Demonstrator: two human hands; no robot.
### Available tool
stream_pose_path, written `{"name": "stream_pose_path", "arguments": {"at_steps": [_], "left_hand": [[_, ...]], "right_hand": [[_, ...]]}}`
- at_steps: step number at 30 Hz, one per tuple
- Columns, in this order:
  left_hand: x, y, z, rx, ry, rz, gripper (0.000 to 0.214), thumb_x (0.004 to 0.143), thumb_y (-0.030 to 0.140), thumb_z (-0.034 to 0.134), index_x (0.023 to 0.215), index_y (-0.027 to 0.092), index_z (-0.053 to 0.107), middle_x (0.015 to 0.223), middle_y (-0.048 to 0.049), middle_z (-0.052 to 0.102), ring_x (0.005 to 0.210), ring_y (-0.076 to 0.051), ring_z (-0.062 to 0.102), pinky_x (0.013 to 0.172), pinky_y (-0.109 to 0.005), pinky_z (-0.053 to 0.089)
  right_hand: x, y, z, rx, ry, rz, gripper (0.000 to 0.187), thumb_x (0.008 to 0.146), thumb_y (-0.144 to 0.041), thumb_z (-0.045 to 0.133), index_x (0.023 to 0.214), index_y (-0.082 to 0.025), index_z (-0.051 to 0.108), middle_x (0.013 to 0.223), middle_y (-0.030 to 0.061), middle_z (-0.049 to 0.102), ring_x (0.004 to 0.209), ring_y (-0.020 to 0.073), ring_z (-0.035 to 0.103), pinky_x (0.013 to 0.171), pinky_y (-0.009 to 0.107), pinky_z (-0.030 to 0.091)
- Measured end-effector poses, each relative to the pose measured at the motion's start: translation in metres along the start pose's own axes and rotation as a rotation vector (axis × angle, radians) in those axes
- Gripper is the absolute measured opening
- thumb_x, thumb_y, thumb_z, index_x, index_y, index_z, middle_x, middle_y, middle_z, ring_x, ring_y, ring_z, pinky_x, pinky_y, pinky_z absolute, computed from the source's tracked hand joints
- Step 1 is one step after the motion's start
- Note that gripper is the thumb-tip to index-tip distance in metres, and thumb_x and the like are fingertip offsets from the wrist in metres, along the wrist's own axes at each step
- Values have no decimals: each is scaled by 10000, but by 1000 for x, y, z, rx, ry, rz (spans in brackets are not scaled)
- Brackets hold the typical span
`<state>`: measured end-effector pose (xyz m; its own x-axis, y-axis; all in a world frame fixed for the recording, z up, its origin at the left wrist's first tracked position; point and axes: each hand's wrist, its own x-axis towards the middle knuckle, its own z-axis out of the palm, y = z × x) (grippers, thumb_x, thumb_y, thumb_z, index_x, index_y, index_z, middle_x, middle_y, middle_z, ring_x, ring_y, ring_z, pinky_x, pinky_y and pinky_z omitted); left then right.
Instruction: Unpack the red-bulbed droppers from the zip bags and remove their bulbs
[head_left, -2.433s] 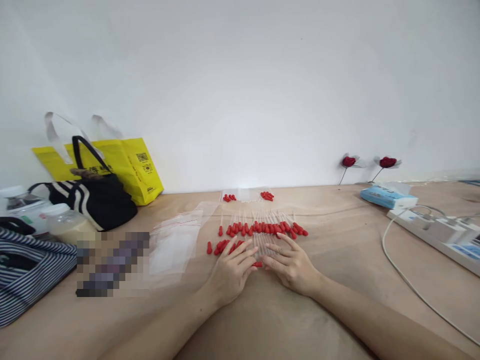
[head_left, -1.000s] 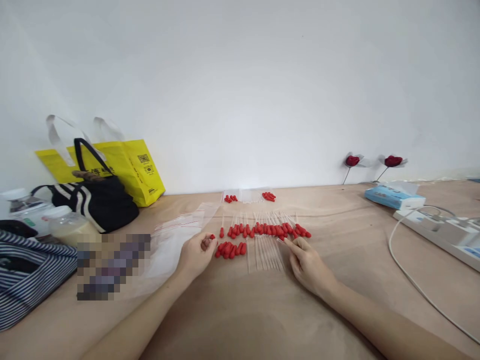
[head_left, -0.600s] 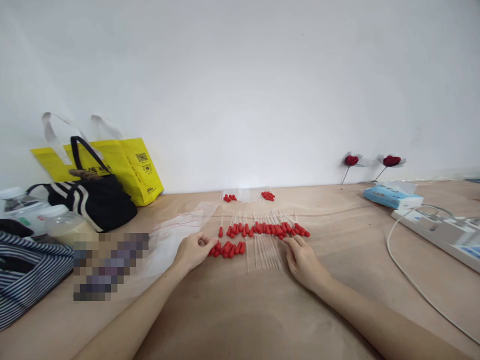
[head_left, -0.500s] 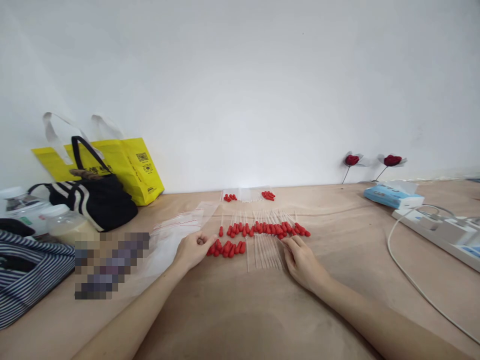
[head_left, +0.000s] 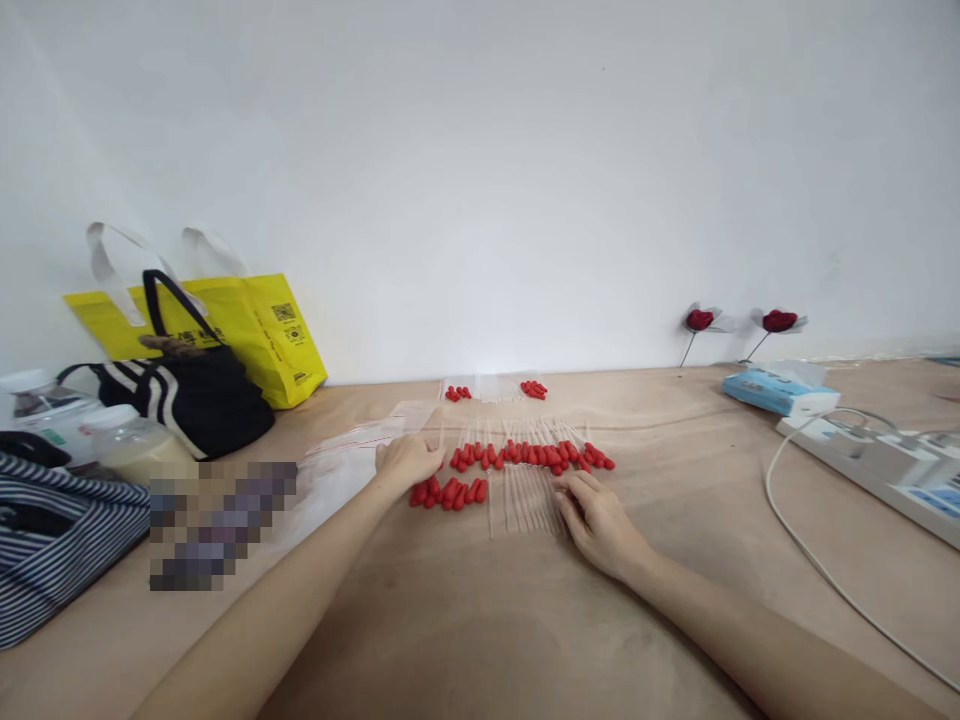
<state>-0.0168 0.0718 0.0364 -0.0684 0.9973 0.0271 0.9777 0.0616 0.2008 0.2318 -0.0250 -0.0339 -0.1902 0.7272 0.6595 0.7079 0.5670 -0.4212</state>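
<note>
The white wall (head_left: 480, 180) closed off the far edge of the brown tabletop (head_left: 510, 620). My yellow bag (head_left: 277, 350) and black bag (head_left: 225, 400) stood well to the left, I suppose to leave the middle for small pieces. My left hand (head_left: 407, 465) was bunched at the left end of the row of red-bulbed droppers (head_left: 532, 455); its fingers hid their tips, so I couldn't tell whether they gripped one. My right hand (head_left: 600, 520), half curled, was beside the thin clear tubes (head_left: 525, 505), perhaps to steady them; whether it held one didn't show. The droppers lay bulbs toward me, probably to keep them in order, and the loose red bulbs (head_left: 451, 493) sat left of the tubes, sorted by kind, I'd guess.

For room, the near tabletop between my forearms gave my wrists space to draw back. On the right, the white cable (head_left: 791, 525) marked the limit. Tightest was the narrow strip between droppers and loose bulbs.
</note>
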Motion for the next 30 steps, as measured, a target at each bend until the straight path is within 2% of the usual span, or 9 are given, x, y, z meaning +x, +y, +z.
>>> {"name": "stream_pose_path", "arguments": {"at_steps": [3, 6, 11, 14, 15, 18, 21, 25, 30], "left_hand": [[13, 4, 2, 37, -47, -14, 265, 659, 402, 507, 524, 186, 581, 675, -103, 665, 783, -308, 612, 682, -372, 398], [15, 5, 2, 61, -34, 6, 224, 691, 351, 476, 596, 185, 593, 739, -113, 668, 801, -303, 612, 660, -356, 407], [-10, 3, -11, 90, 98, 96, 250, 809, 287, 346, 827, 161, 561, 844, -120, 643, 838, -263, 597, 692, -335, 400], [-39, 0, -11, 57, 146, 276, 217, 848, 275, 324, 899, 181, 512, 861, -63, 629, 811, -197, 587, 682, -282, 402], [-49, -1, -8, 34, 166, 408, 209, 856, 270, 324, 876, 178, 510, 838, -56, 624, 782, -185, 583, 665, -272, 404], [-75, -2, 9, 57, 263, 701, 214, 869, 246, 317, 803, 176, 508, 763, -41, 605, 697, -169, 566, 625, -271, 404], [-89, 2, 29, 137, 424, 893, 205, 867, 218, 338, 764, 168, 508, 733, -41, 585, 631, -159, 534, 604, -276, 392], [-94, 10, 43, 109, 552, 1029, 221, 870, 192, 344, 719, 158, 502, 683, -39, 562, 604, -154, 501, 589, -277, 379], [-96, 14, 45, 62, 610, 1132, 191, 856, 160, 385, 715, 151, 514, 683, -26, 577, 605, -143, 494, 592, -273, 378]], "right_hand": [[0, 2, -1, 23, 31, -38, 166, 814, -128, 390, 855, -179, 543, 808, 70, 585, 733, 169, 584, 650, 284, 491], [0, 3, -2, 64, 44, -43, 160, 808, -135, 400, 846, -181, 549, 809, 71, 583, 680, 160, 578, 589, 270, 491], [1, 5, -1, 36, 70, -30, 154, 799, -149, 421, 844, -185, 564, 810, 67, 588, 720, 168, 572, 625, 287, 489], [2, 4, -2, -30, 143, -73, 159, 793, -153, 441, 879, -189, 570, 830, 73, 593, 791, 193, 564, 710, 343, 471], [2, 3, -3, -52, 162, -92, 173, 794, -158, 445, 910, -190, 569, 850, 76, 594, 812, 199, 561, 732, 359, 462], [2, -4, -6, -116, 201, -151, 250, 798, -189, 459, 1032, -178, 546, 925, 93, 593, 883, 212, 549, 774, 382, 443], [1, -14, -9, -190, 171, -256, 312, 797, -209, 477, 1104, -175, 527, 988, 98, 597, 951, 216, 534, 821, 395, 421], [2, -27, -8, -296, 99, -409, 239, 800, -235, 510, 1026, -226, 587, 976, 55, 637, 987, 220, 531, 918, 455, 339], [6, -32, 2, -316, 94, -470, 193, 810, -229, 521, 983, -224, 607, 915, 19, 674, 956, 208, 563, 998, 491, 245]]}}
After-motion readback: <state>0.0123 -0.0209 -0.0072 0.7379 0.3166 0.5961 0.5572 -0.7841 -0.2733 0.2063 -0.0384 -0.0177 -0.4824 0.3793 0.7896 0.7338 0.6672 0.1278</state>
